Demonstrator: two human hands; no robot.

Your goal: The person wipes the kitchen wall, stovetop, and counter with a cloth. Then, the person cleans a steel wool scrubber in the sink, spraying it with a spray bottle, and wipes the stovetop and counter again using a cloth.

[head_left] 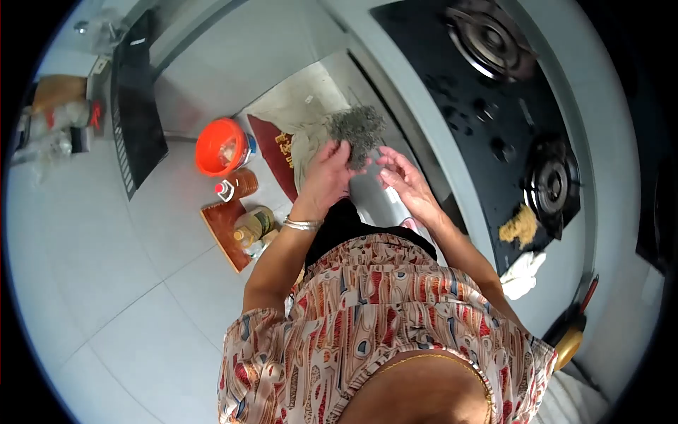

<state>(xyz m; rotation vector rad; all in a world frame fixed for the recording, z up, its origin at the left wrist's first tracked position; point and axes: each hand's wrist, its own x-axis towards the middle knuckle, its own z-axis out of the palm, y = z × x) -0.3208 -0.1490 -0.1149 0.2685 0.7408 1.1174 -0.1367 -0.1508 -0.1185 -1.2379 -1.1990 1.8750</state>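
Note:
A dark grey steel wool scrubber, frayed and tangled, is in front of me at waist height. My left hand, with a silver bangle at the wrist, has its fingers curled against the scrubber's lower left side and grips it. Just right of its lower end is my right hand; its fingers are bent but apart, and I see nothing held in them. Below the hands, a smooth grey shape is too blurred to name.
To the right runs a black gas hob with a yellowish scouring pad and a white cloth. On the floor at left stand a red basin, bottles and a wooden board. A red mat lies ahead.

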